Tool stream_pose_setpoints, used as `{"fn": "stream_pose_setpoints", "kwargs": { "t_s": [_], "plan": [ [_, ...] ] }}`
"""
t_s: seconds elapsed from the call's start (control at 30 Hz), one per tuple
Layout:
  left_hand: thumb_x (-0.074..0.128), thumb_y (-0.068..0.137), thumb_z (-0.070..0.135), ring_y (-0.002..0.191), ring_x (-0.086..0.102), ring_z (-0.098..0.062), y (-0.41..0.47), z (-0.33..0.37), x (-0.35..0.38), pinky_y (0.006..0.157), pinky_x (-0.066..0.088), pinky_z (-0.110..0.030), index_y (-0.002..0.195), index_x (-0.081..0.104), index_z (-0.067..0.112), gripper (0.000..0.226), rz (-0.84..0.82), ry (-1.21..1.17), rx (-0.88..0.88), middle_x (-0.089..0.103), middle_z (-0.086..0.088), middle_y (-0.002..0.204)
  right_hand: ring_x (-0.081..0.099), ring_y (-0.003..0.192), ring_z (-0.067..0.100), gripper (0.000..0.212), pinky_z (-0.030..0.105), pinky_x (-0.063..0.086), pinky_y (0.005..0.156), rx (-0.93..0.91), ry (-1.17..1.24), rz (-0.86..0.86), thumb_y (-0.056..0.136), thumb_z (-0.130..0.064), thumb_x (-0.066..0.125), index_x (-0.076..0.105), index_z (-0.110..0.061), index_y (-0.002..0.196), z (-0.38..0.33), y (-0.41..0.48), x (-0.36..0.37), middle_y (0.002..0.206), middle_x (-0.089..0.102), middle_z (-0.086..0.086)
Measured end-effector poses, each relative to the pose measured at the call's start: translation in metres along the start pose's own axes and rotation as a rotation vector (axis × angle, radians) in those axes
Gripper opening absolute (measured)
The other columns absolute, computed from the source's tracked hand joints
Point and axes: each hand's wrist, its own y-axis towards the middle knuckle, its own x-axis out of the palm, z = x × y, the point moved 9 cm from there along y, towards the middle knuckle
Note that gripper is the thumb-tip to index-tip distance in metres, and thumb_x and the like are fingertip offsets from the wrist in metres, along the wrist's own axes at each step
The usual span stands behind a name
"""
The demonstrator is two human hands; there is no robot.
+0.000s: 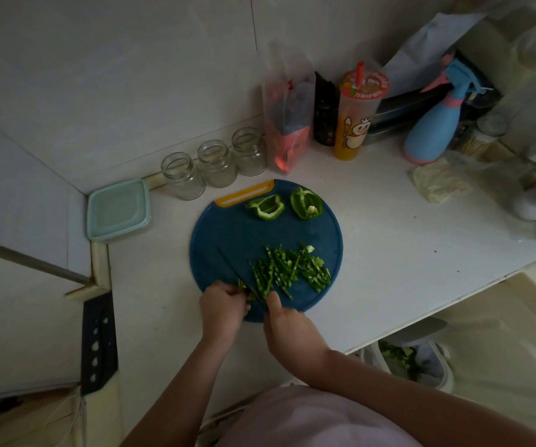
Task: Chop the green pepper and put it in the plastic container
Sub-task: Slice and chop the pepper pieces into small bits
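On the blue board (228,233), chopping is partway done. The left hand (223,306) curls its fingers over a pepper bit (244,290), and the right hand (287,327) grips the knife (234,269) beside it. Strips (289,271) lie heaped right of the blade, and two chunks (266,206) wait uncut at the far edge. The container (118,209), lid on, sits well apart at the rear left. Next, I judge: finish this bit, then pull a chunk near.

No wording can be read with certainty. The drink cup (355,124) carries a cartoon crowned snowman figure on its side, and its sealed lid (365,85) bears a ring of printed characters — too blurred to make out.
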Motion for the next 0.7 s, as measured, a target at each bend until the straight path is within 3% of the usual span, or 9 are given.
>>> {"fn": "stream_pose_setpoints", "kwargs": {
  "t_s": [0.2, 0.33, 0.5, 0.57, 0.63, 0.7],
  "plan": [
    [0.061, 0.078, 0.001, 0.051, 0.066, -0.015, -0.001, 0.000, 0.002, 0.059, 0.058, -0.034, 0.063, 0.063, 0.007, 0.016, -0.010, 0.037, 0.019, 0.066, -0.005, 0.055, 0.054, 0.071, 0.035, 0.041, 0.034, 0.028, 0.052, -0.008, -0.125, -0.031, 0.095, -0.007, 0.034, 0.026, -0.004, 0.135, 0.004, 0.001, 0.004, 0.094, 0.062, 0.017],
    [0.064, 0.076, 0.004, 0.052, 0.066, -0.016, 0.000, -0.001, 0.002, 0.062, 0.058, -0.038, 0.065, 0.063, 0.008, 0.012, -0.004, 0.050, 0.021, 0.067, -0.004, 0.057, 0.047, 0.067, 0.030, 0.047, 0.034, 0.028, 0.053, -0.038, -0.158, -0.034, 0.094, -0.006, 0.034, 0.022, -0.002, 0.140, 0.003, 0.000, 0.007, 0.097, 0.061, 0.018],
    [0.066, 0.074, 0.007, 0.059, 0.067, -0.022, 0.001, -0.004, 0.003, 0.064, 0.057, -0.042, 0.057, 0.061, 0.013, 0.019, 0.019, 0.071, 0.054, 0.067, -0.004, 0.057, 0.057, 0.077, 0.036, 0.048, 0.036, 0.030, 0.057, -0.045, -0.185, -0.051, 0.094, -0.006, 0.034, 0.022, -0.003, 0.140, 0.005, 0.000, 0.013, 0.098, 0.060, 0.018],
    [0.066, 0.074, 0.011, 0.064, 0.067, -0.024, 0.003, -0.008, 0.004, 0.063, 0.058, -0.042, 0.069, 0.063, 0.010, 0.006, 0.036, 0.079, 0.059, 0.068, -0.006, 0.064, 0.059, 0.081, 0.037, 0.048, 0.036, 0.032, 0.060, -0.051, -0.206, -0.054, 0.094, -0.005, 0.033, 0.021, -0.003, 0.140, 0.005, 0.000, 0.013, 0.099, 0.059, 0.018],
    [0.065, 0.075, 0.014, 0.067, 0.067, -0.025, 0.005, -0.009, 0.004, 0.062, 0.058, -0.040, 0.080, 0.063, 0.007, 0.009, 0.058, 0.078, 0.075, 0.068, -0.007, 0.072, 0.059, 0.083, 0.037, 0.047, 0.037, 0.033, 0.061, -0.057, -0.225, -0.055, 0.094, -0.005, 0.033, 0.021, -0.003, 0.140, 0.005, 0.000, 0.012, 0.100, 0.058, 0.018],
    [0.063, 0.077, 0.012, 0.069, 0.066, -0.025, 0.003, -0.003, 0.004, 0.062, 0.056, -0.036, 0.079, 0.066, 0.006, 0.007, 0.058, 0.129, 0.123, 0.068, -0.006, 0.072, 0.059, 0.082, 0.037, 0.045, 0.037, 0.034, 0.061, -0.060, -0.233, -0.055, 0.094, -0.005, 0.032, 0.024, -0.004, 0.138, 0.005, 0.001, 0.011, 0.100, 0.058, 0.017]
  ]
}}
